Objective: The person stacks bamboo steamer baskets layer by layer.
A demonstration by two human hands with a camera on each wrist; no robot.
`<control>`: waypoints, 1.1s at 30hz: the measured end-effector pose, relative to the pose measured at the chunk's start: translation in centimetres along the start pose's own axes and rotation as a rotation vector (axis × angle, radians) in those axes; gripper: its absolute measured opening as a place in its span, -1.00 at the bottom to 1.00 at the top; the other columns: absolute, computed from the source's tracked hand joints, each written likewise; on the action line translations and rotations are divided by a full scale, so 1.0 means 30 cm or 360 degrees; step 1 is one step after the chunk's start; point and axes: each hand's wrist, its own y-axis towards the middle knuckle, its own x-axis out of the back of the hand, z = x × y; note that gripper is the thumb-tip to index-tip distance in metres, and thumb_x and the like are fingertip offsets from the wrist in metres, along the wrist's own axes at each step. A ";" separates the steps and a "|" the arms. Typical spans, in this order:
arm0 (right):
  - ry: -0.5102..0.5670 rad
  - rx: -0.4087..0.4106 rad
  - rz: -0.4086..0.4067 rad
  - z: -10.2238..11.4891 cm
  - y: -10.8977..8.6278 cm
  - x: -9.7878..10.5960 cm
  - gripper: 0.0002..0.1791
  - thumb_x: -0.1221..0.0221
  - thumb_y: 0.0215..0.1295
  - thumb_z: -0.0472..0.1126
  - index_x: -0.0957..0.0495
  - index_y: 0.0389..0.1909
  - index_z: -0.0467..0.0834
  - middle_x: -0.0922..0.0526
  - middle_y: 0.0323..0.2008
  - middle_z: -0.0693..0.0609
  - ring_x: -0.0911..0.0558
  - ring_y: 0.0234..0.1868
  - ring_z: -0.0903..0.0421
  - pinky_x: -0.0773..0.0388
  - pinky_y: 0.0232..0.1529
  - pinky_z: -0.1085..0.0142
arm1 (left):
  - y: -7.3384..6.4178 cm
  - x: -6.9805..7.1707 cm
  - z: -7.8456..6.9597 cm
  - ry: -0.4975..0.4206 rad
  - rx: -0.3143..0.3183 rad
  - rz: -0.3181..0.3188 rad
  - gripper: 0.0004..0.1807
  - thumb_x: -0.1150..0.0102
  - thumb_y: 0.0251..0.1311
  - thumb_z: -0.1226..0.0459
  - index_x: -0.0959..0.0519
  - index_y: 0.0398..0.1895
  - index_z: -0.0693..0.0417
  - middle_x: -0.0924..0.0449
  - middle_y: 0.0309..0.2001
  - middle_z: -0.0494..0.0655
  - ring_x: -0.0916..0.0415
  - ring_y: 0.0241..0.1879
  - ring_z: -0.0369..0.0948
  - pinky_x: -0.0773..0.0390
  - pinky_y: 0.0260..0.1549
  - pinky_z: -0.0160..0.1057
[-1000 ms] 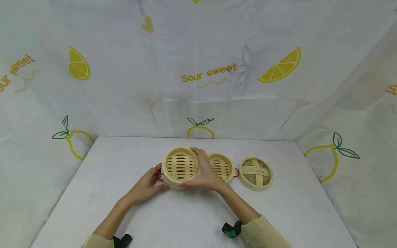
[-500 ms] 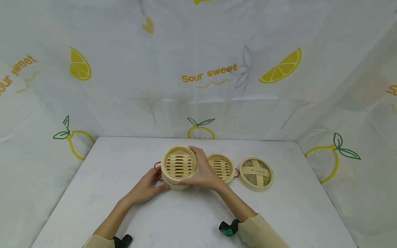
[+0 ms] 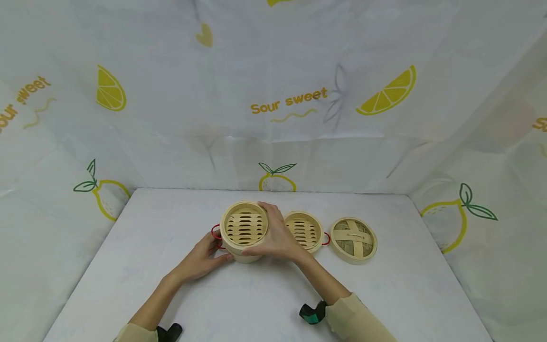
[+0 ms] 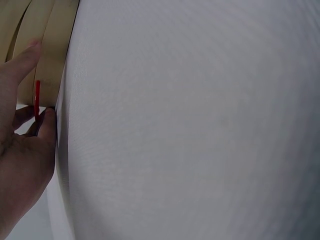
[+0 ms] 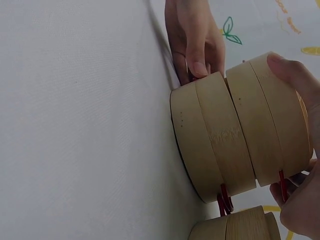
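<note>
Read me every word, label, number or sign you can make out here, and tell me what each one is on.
"Sour sweet": centre lettering, on the white backdrop.
"our sweet": left lettering, on the backdrop; cut off at the picture's edge.
Right lettering, on the backdrop: cut off, only "S" clear.
Top lettering in the right wrist view, on the backdrop: too blurred.
Mark on the lower steamer basket: unreadable.

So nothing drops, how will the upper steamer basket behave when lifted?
The upper steamer basket is probably light, given its slatted base. It looks stiff, its wall undented under the right hand. Released, it may rock: a gap shows above the lower basket.
</note>
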 end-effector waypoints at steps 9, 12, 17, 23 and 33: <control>-0.0058 -0.0032 0.0021 0.005 0.004 -0.007 0.50 -0.78 -0.29 0.15 -0.12 0.69 -0.07 -0.29 0.59 -0.11 -0.30 0.61 -0.08 -0.38 0.68 -0.16 | -0.003 -0.002 -0.006 -0.0023 -0.0055 -0.0012 -0.12 -0.51 0.37 0.16 -0.27 0.64 0.15 -0.45 0.51 0.21 -0.42 0.54 0.23 -0.48 0.52 0.21; -0.0062 -0.0036 0.0017 0.008 0.005 -0.007 0.49 -0.77 -0.28 0.16 -0.13 0.69 -0.08 -0.29 0.59 -0.12 -0.29 0.61 -0.09 -0.39 0.67 -0.18 | -0.003 -0.004 -0.007 -0.0011 -0.0074 -0.0017 -0.12 -0.50 0.38 0.15 -0.27 0.64 0.16 -0.46 0.50 0.22 -0.42 0.54 0.24 -0.49 0.52 0.20; -0.0064 -0.0050 0.0013 0.011 0.006 -0.007 0.49 -0.77 -0.29 0.17 -0.13 0.68 -0.08 -0.31 0.58 -0.12 -0.31 0.60 -0.08 -0.40 0.66 -0.17 | -0.003 -0.003 -0.010 -0.0023 -0.0046 -0.0011 -0.11 -0.51 0.37 0.15 -0.26 0.64 0.16 -0.44 0.52 0.20 -0.40 0.56 0.20 -0.47 0.54 0.17; -0.0070 -0.0088 0.0037 0.014 0.006 -0.006 0.50 -0.77 -0.27 0.19 -0.12 0.70 -0.06 -0.32 0.57 -0.09 -0.32 0.58 -0.06 -0.41 0.65 -0.14 | -0.006 -0.003 -0.022 -0.0016 0.0006 -0.0010 -0.08 -0.52 0.36 0.17 -0.24 0.65 0.21 -0.43 0.52 0.23 -0.39 0.57 0.21 -0.46 0.55 0.16; -0.0122 -0.0099 0.0058 0.021 0.002 -0.004 0.50 -0.73 -0.22 0.23 -0.07 0.72 -0.05 -0.31 0.57 -0.11 -0.32 0.58 -0.09 -0.43 0.62 -0.20 | -0.007 -0.002 -0.015 -0.0003 0.0016 -0.0004 -0.07 -0.52 0.36 0.18 -0.22 0.66 0.21 -0.42 0.53 0.25 -0.39 0.57 0.22 -0.47 0.54 0.15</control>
